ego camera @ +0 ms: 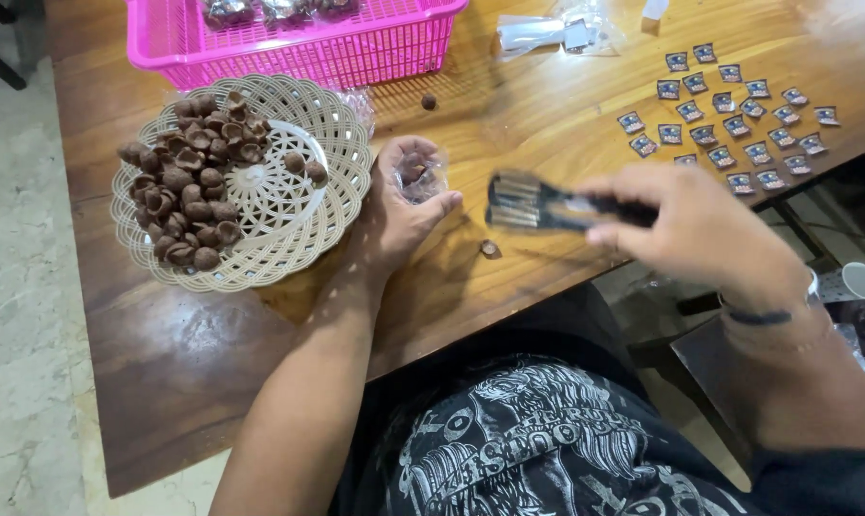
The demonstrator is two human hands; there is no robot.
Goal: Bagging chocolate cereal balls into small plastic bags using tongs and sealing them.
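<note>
We can't make out the tool (533, 203) in our right hand (695, 234); motion smears it. Our left hand (399, 205) curls its grip over a small clear bag (421, 178), contents too murky to name. The pink basket (299, 43) is cut by the top edge, as are the packets (547, 31) beyond.

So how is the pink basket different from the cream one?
The pink basket is rectangular with upright slatted walls; the cream basket is round, shallow and woven in an open lace pattern. The pink basket sits at the table's far edge, partly out of view, with wrapped dark things inside; the cream basket lies whole beside the left hand and holds loose brown cup-shaped pieces. Both look like perforated plastic on the same wooden table.
</note>
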